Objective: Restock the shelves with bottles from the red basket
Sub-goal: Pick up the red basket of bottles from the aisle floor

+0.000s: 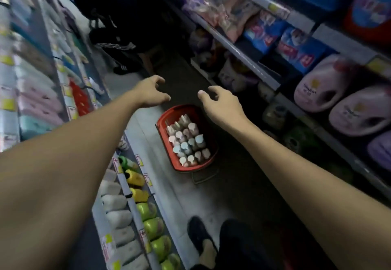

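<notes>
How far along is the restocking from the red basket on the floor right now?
Done: cannot tell; nothing shows which shelf bottles came from the basket. In hand: nothing, the left hand and right hand reach out empty, fingers loosely curled, above the red basket. Left: the basket is full of upright bottles, all yet to be shelved.

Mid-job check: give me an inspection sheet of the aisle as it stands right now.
Surface: aisle floor, pale and dark strips.
Job's things: red basket on the floor, packed with upright bottles, caps up.
Clutter: nothing seen.
Grippers: left hand and right hand empty, fingers loosely curled, in the air over the aisle.
Cables: nothing seen.
Surroundings: stocked shelves both sides; green bottles low left, pink jugs right; another person up the aisle; wearer's shoe on the floor.
</notes>
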